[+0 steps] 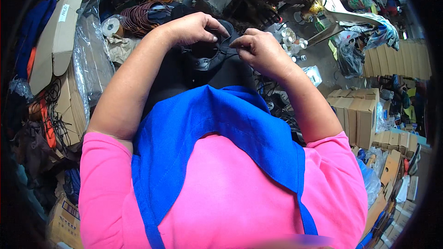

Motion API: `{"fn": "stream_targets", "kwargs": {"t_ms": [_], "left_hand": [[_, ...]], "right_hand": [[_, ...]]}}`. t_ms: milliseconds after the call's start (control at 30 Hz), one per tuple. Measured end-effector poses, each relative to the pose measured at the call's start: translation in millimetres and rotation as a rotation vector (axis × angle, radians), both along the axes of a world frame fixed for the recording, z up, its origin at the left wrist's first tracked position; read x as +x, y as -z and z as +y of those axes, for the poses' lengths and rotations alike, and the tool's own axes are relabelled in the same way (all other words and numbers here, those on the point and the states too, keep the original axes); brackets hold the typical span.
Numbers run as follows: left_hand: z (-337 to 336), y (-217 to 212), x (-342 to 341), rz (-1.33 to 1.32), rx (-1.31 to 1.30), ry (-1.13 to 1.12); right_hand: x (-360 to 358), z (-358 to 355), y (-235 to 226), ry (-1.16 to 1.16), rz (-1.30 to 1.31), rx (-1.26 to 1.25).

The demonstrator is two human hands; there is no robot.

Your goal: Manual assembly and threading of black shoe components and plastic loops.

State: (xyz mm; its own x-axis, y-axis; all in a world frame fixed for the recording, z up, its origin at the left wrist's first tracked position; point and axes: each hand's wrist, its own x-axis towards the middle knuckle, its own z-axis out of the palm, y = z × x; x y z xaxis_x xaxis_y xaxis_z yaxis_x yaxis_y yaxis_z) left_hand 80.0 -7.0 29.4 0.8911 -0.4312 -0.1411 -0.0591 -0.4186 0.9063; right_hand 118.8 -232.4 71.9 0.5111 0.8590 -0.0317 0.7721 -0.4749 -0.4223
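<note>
A black shoe rests on my dark-clothed lap, its opening facing up. Over its far left rim, my left hand is closed, with the thumb and fingers bent around the edge. My right hand is at the shoe's right side, thumb and forefinger pinched together. A thin dark strand seems to run between those fingertips and the shoe; its exact kind is too small to tell. The shoe's inside is dark, and its far part is partly hidden by my fingers.
Coiled reddish-brown cord and a thread spool lie at the far left. Small white-capped bottles stand beyond my right hand. Cardboard boxes are stacked at the right. Tall cardboard sheets and clear plastic wrap lean at the left.
</note>
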Motion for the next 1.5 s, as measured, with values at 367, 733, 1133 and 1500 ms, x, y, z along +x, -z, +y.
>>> {"fn": "stream_targets", "kwargs": {"t_ms": [367,733,1133,1500], "left_hand": [[-1,-4,0,-0.047,0.055,0.022],[1,0,2,-0.059,0.064,0.038],[5,5,3,0.037,-0.080,0.089],[1,19,6,-0.193,0.052,0.005]], "right_hand": [[12,1,12,-0.034,0.056,0.042],[19,-1,17,-0.060,0.182,0.078],[7,-9,20,-0.035,0.089,0.095],[20,-2,18,-0.050,0.282,0.068]]}}
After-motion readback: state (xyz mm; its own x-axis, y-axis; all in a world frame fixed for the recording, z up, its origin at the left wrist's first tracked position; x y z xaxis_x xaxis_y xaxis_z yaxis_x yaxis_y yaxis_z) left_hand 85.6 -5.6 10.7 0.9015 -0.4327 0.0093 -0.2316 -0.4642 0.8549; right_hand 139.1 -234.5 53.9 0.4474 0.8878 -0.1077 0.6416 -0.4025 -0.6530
